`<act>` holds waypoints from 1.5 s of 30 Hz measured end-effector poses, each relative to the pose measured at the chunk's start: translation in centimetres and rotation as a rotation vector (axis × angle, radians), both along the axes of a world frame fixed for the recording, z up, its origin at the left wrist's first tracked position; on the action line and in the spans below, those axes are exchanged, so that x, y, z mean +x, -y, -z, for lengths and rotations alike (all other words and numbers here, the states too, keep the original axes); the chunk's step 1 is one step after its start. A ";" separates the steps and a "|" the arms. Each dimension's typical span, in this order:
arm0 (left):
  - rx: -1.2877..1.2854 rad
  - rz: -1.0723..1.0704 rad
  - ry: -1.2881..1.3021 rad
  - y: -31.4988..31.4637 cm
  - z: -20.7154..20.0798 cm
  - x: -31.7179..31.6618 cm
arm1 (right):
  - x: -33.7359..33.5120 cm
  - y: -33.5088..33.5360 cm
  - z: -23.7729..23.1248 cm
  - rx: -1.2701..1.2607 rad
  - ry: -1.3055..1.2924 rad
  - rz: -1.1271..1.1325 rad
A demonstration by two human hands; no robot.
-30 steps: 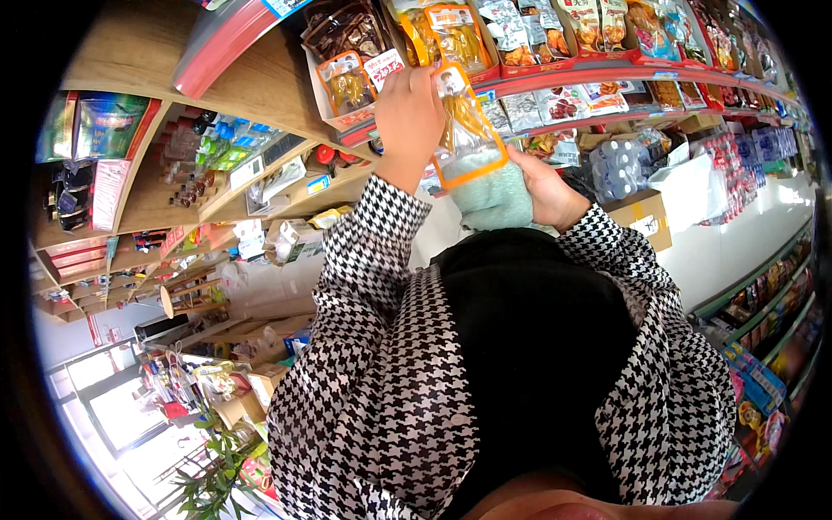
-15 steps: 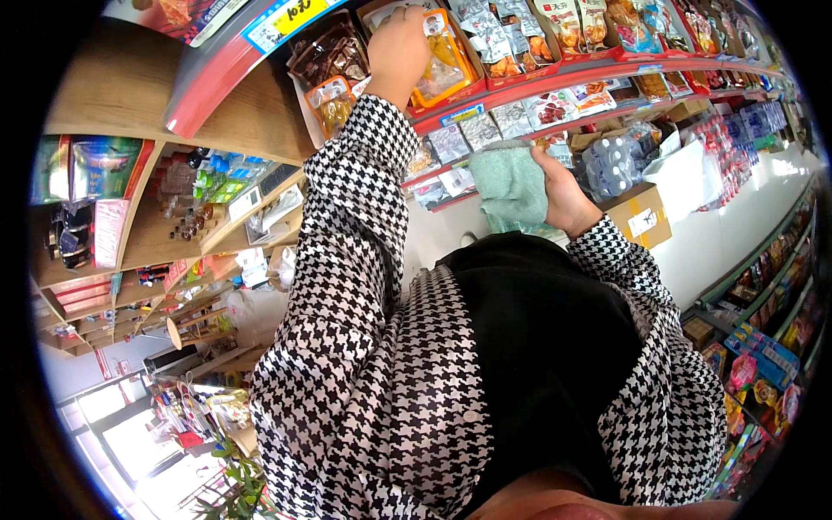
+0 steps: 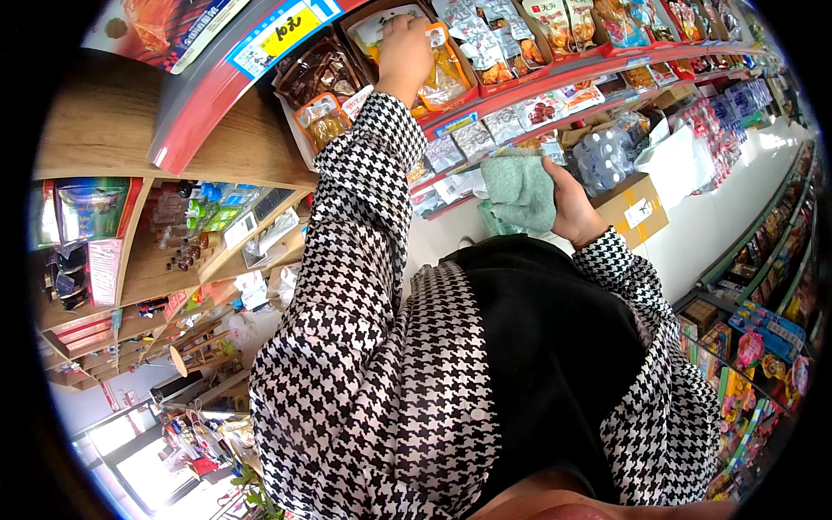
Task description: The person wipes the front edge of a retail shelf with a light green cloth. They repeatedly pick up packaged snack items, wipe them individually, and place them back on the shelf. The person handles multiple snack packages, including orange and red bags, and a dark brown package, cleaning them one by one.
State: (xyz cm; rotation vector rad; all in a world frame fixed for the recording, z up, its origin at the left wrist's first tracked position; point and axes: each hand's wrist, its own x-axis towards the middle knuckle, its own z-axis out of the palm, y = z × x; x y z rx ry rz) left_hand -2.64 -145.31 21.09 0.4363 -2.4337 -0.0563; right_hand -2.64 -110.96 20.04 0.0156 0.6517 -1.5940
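Left hand (image 3: 406, 52) near 12 o'clock in view, reaching into a display box (image 3: 452, 105) on the shelf (image 3: 550, 84). Orange-edged packet (image 3: 447, 71) sits in that box, 4 o'clock from the hand, just beside it or touching (back of the hand blocks the contact). Left grip: fingers bent over the box, tips hidden, can't tell whether they pinch anything. Right hand (image 3: 576, 208) around 2 o'clock, grip closed on a folded green cloth (image 3: 520, 191), which hangs to its 10 o'clock side.

Handling, my judgement: packet should be light, its film flexible, a bit stiffer along the orange border. Film is shiny, so probably slick. Contents look soft; a hard squeeze mid-pack could mash or shift them. Best hold: thumb one side, fingers the other, across the top border, then lift straight out so the lower corner doesn't snag on the box. Not fragile, just floppy.

Cloth looks soft, limp, light, unlikely to slip; hold it by the folded bulk, not one corner (loose folds would trail).

Neighbours, from the left hand: dark-brown packets (image 3: 322, 71) toward 9 o'clock, smaller orange-edged pouch (image 3: 322, 123) at 8, silver packets (image 3: 490, 39) at 3.
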 end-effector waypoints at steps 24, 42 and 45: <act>-0.001 -0.432 0.327 5.1 2.4 17.7 | 4.3 6.3 -1.2 -0.085 -0.081 -0.327; -0.042 -0.365 0.230 0.9 -3.7 17.1 | 3.3 5.0 -1.1 -0.091 -0.040 -0.258; 0.087 -0.445 0.145 -2.4 -6.0 18.9 | 3.2 5.5 -1.0 -0.085 -0.088 -0.210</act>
